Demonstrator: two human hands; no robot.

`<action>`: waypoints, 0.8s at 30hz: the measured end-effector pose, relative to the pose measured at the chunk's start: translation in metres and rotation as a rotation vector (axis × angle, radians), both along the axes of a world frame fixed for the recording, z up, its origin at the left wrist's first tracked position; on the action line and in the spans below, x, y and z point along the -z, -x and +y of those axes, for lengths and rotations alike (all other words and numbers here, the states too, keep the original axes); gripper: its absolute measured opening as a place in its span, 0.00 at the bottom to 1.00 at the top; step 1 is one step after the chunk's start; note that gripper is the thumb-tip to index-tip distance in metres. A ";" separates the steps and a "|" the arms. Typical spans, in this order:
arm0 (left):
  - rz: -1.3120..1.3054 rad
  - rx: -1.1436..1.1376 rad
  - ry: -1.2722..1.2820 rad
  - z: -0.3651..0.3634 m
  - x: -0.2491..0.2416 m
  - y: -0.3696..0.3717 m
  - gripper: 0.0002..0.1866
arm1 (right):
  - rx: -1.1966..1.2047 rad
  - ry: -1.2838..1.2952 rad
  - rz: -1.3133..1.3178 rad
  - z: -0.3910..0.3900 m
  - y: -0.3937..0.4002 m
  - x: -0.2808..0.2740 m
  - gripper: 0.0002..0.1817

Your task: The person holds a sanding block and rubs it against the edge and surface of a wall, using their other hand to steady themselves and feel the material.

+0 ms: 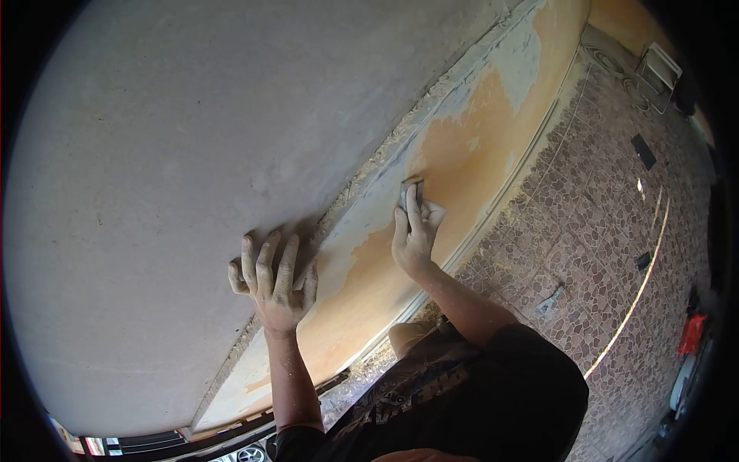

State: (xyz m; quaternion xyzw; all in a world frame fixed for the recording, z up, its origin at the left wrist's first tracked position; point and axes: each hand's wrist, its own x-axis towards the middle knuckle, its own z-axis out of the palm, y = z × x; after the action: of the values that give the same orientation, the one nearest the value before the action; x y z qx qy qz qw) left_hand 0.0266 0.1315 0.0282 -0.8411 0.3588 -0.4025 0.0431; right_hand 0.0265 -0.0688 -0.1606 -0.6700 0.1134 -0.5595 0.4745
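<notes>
Left hand (273, 281) is bracing, fingers spread, on grey plaster wall (154, 169); at its two o'clock, right hand (416, 231) is pinching small grey sanding pad (410, 187) against peeling orange band (462, 146), risking gouging through tilted pressure.

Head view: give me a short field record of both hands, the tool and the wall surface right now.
left hand: flat, fingers spread, pressed on the grey plaster wall
right hand: pressing a small scraper against the orange painted band
surface: paint partly stripped, pale patches showing
edge: rough crumbled seam between grey and orange
floor: stone mosaic paving with debris
</notes>
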 end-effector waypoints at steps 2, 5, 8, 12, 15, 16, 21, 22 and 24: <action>0.017 0.023 0.005 0.001 0.000 0.003 0.22 | 0.127 0.072 0.076 -0.024 -0.009 -0.034 0.30; 0.001 0.022 -0.007 0.001 -0.001 0.003 0.22 | 0.141 0.094 0.120 -0.028 -0.006 -0.041 0.30; 0.001 0.014 0.025 -0.001 0.000 0.004 0.22 | 0.153 0.113 0.104 -0.013 0.004 -0.016 0.30; 0.000 0.013 0.023 -0.003 0.000 0.002 0.22 | 0.083 0.089 0.143 -0.011 0.013 -0.018 0.28; -0.001 0.010 0.009 0.000 0.000 0.004 0.21 | 0.100 0.089 0.166 -0.013 0.016 -0.023 0.27; -0.001 0.009 0.003 0.000 0.000 0.004 0.22 | 0.070 0.077 0.181 -0.014 0.018 -0.027 0.28; 0.013 0.019 0.003 0.002 0.004 0.003 0.21 | 0.033 0.053 0.227 -0.005 0.019 -0.017 0.29; 0.015 0.017 -0.001 0.003 0.003 0.004 0.21 | 0.026 0.032 0.218 0.008 0.020 -0.006 0.29; 0.006 0.020 -0.002 0.003 0.001 0.004 0.21 | 0.025 0.014 0.199 0.016 0.022 -0.001 0.29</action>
State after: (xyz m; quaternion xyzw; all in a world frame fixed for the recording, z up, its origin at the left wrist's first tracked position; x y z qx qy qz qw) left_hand 0.0229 0.1348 0.0271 -0.8386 0.3679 -0.3998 0.0387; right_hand 0.0046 -0.0526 -0.1601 -0.7241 0.1645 -0.4967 0.4493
